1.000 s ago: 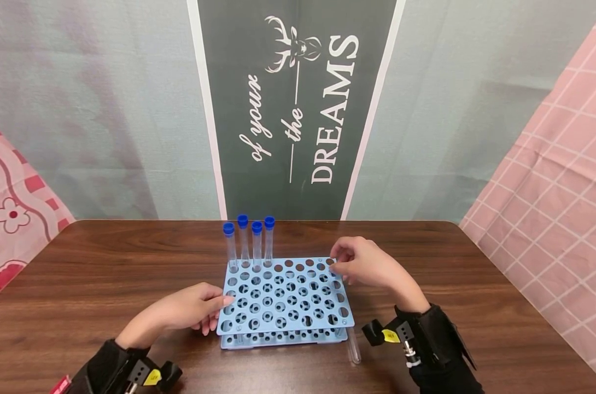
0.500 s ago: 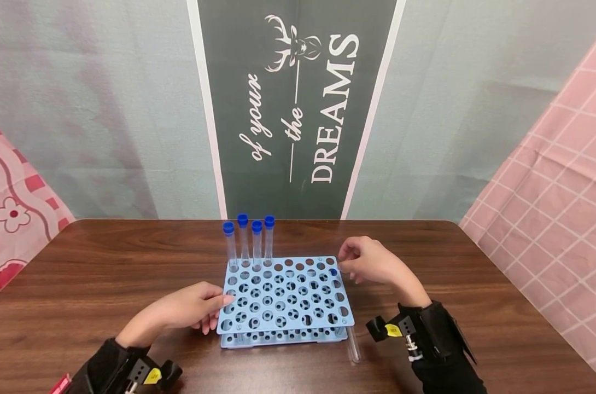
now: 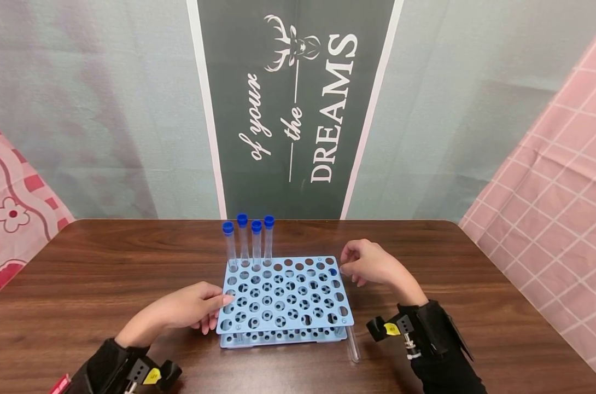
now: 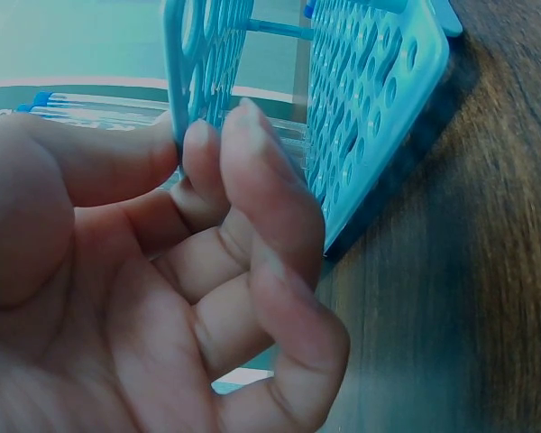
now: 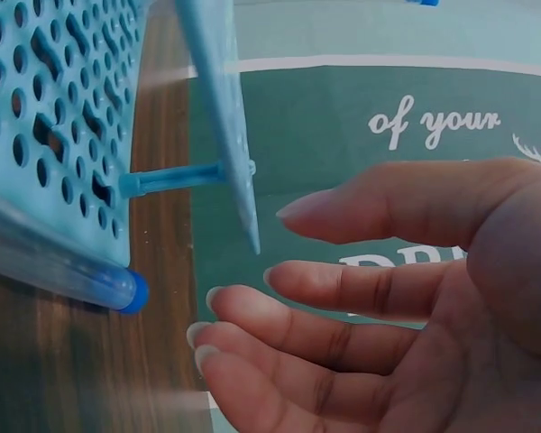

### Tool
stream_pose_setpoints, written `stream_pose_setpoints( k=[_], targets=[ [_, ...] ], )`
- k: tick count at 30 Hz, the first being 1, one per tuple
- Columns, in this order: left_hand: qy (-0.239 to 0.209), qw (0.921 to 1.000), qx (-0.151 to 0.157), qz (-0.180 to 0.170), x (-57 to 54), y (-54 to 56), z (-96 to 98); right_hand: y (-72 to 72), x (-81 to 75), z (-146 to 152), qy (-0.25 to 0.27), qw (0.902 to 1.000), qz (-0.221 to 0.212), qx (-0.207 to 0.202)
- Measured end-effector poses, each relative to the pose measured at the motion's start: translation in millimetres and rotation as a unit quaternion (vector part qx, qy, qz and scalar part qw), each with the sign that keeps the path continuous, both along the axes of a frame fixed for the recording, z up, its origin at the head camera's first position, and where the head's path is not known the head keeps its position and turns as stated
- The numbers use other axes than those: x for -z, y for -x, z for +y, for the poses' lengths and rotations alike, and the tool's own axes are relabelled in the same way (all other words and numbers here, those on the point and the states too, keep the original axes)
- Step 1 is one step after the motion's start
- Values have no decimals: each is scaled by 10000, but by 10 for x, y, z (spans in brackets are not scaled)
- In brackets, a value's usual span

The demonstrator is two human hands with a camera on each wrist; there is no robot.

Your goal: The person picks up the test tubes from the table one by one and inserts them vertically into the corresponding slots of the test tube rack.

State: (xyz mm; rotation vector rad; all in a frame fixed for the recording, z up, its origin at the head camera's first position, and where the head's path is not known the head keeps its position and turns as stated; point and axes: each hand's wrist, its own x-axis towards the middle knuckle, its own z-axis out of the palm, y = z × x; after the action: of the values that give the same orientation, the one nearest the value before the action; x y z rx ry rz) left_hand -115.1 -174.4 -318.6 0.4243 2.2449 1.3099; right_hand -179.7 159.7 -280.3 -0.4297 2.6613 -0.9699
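Note:
A light-blue test tube rack (image 3: 288, 295) with two perforated tiers stands on the table. My left hand (image 3: 192, 312) grips its left edge; in the left wrist view the thumb (image 4: 126, 167) lies on one side of the upper plate and fingers on the other. Several blue-capped clear test tubes (image 3: 256, 246) stand upright in the rack's back left holes. Another capped tube (image 5: 63, 262) lies along the rack's right side, its rounded end poking out at the front. Just off the back right corner is my right hand (image 3: 369, 262), fingers loosely bent and holding nothing.
The brown wooden table (image 3: 130, 262) ends at a back edge just behind the rack. A printed cloth backdrop (image 3: 298, 109) hangs behind it, with pink cloths (image 3: 564, 180) at both sides.
My right hand has drawn slightly right, off the rack's back right corner, uncovering a blue cap seen through a hole. The left hand and rack stay in place.

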Motion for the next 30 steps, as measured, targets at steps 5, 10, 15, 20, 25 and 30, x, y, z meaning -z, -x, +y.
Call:
stream_pose_setpoints(
  k=[5,10,15,20,25,30],
  targets=[
    [0,10000,-1,-6,-3,0,-2,18,46,0,-51,9999,-131,93],
    [-2,10000,1,0,-4,0,-1,26,93,-2,-115,9995,-216,195],
    [-7,10000,4,-4,-8,-1,0,42,154,1,-160,9989,-309,311],
    [9,10000,16,-12,-9,-1,-3,54,218,-5,-174,9979,-497,388],
    [4,10000,28,-10,-8,-1,-5,63,272,-20,-272,9969,-591,450],
    [7,10000,41,9,-11,-1,-6,64,303,-30,-333,9963,-681,416]
  ],
)
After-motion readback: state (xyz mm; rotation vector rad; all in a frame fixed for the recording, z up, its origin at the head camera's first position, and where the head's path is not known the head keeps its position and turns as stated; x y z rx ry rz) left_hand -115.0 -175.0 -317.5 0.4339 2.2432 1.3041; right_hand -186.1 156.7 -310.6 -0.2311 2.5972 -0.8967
